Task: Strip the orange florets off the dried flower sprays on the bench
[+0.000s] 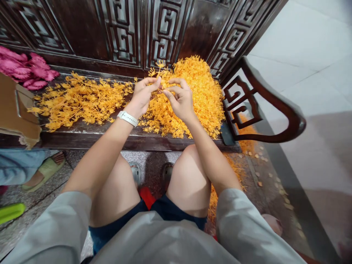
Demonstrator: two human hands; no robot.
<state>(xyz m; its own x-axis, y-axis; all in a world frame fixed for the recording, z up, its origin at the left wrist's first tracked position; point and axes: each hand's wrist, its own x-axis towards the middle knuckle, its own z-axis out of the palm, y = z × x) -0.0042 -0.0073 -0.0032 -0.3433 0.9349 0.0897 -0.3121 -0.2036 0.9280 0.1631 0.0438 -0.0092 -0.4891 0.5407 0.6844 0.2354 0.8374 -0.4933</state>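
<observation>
My left hand pinches the stem of a small orange artificial flower sprig, whose head sticks up above the fingertips. Thumb and fingers of my right hand close on the lower end of that stem, just right of the left thumb. Both hands are over the front left part of a large heap of loose orange flower pieces on a dark wooden bench. To the left of my left wrist lies a flatter pile of orange flower sprigs.
Pink flowers and a cardboard box are at the bench's left end. A dark phone-like object lies by the curved wooden armrest. Another person's sandalled foot is at left. More orange pieces are on the floor at right.
</observation>
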